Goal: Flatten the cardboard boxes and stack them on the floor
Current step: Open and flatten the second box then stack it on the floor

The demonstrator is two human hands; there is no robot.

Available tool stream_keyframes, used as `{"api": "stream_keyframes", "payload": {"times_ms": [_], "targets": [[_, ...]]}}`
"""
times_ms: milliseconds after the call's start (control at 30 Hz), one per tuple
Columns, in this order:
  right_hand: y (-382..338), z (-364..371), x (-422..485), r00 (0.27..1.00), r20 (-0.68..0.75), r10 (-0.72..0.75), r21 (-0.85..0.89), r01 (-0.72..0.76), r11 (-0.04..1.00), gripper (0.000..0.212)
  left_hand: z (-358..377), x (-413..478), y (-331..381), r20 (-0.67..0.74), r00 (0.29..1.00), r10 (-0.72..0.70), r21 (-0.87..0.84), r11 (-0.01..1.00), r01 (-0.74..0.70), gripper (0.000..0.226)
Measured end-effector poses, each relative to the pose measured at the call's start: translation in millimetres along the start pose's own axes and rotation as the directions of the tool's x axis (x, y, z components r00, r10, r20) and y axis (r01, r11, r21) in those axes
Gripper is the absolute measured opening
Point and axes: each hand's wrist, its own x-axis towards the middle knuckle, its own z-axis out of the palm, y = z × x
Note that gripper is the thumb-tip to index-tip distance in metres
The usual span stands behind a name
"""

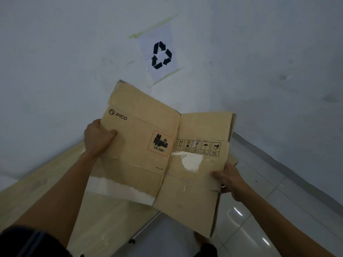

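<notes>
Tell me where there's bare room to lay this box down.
Bare white tiles right of the box, along the grey skirting; bare wooden surface at left. Crowded behind the box's right edge, where another cardboard piece peeks out.

view: head, single | facing: forward, downward at wall (55,52) and floor (274,204) | range: near held cardboard box (137,156)

The cardboard box (148,145) reads "PICO" and "UN 3481" — wall paper (159,52) bears a recycling sign.
</notes>
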Motion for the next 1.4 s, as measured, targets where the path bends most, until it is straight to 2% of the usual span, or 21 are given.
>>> {"api": "stream_keyframes", "payload": {"times_ms": [200, 333, 433, 633, 733, 800, 933, 1033, 1133, 1300, 1400], "targets": [[-16.1, -40.0, 63.0, 0.995, -0.07, 0.078, 0.026, -0.076, 0.997, 0.041, 75.3, 72.1, 59.1, 0.12, 0.99, 0.072, -0.082, 0.995, -0.063, 0.062], [-26.8, -61.0, 106.6, 0.985, -0.1, 0.143, 0.038, -0.14, 0.989, 0.042, 116.0, 115.1, 92.0, 0.167, 0.982, 0.092, -0.074, 0.994, -0.081, 0.071], [-35.3, -74.6, 137.0, 0.975, -0.112, 0.191, 0.075, -0.183, 0.98, 0.04, 142.9, 142.2, 115.4, 0.2, 0.974, 0.105, -0.068, 0.993, -0.093, 0.067], [-40.7, -111.2, 199.7, 0.959, -0.108, 0.26, 0.117, -0.248, 0.962, 0.041, 208.2, 182.1, 157.2, 0.195, 0.977, 0.092, -0.088, 0.993, -0.076, 0.067], [-28.0, -130.1, 245.7, 0.942, -0.092, 0.324, 0.203, -0.301, 0.932, 0.028, 261.0, 197.2, 166.8, 0.171, 0.985, 0.034, 0.02, 0.999, -0.038, 0.069], [-5.5, -139.7, 284.7, 0.923, -0.102, 0.372, 0.228, -0.342, 0.912, 0.024, 308.2, 204.7, 164.7, 0.153, 0.988, -0.004, 0.084, 0.996, -0.009, 0.071], [63.8, -155.9, 370.2, 0.884, -0.058, 0.464, 0.229, -0.441, 0.868, 0.06, 421.7, 217.1, 140.4, 0.139, 0.988, -0.066, 0.099, 0.994, 0.053, 0.082], [111.8, -158.7, 431.6, 0.84, -0.011, 0.543, 0.28, -0.519, 0.808, 0.043, 503.5, 231.3, 115.1, 0.156, 0.982, -0.102, 0.104, 0.991, 0.086, 0.083], [163.0, -158.0, 484.5, 0.843, 0.046, 0.537, 0.284, -0.526, 0.802, 0.035, 573.0, 246.0, 88.9, 0.185, 0.978, -0.097, 0.107, 0.991, 0.078, 0.08], [253.6, -140.1, 557.8, 0.862, 0.082, 0.501, 0.365, -0.494, 0.789, 0.051, 667.4, 262.0, 35.4, 0.191, 0.982, -0.001, 0.132, 0.991, -0.025, 0.088], [303.2, -127.6, 594.2, 0.843, 0.106, 0.528, 0.385, -0.524, 0.76, 0.056, 723.0, 241.7, -2.9, 0.209, 0.978, 0.014, 0.173, 0.984, -0.051, 0.089]]}}
